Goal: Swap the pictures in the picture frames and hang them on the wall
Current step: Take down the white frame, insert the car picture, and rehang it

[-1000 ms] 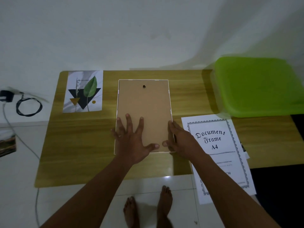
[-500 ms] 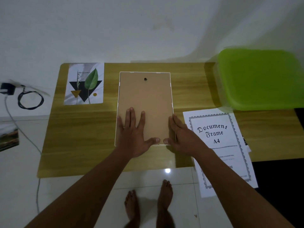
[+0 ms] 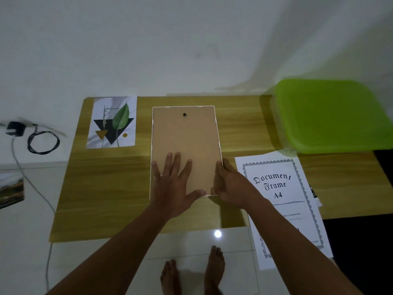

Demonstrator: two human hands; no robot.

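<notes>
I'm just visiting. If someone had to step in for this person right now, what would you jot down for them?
Left hand: open, pressed flat on the brown back of the frame.
Right hand: on the frame's lower right corner; grip unclear.
The frame lies face down in the middle of the table. Leaf print lies loose at far left. Document Frame A4 sheet lies at right, overhanging the near edge.
Done: both papers are out; what sits under the backing is hidden.
Left: finish the swap, hang the frames.
</notes>
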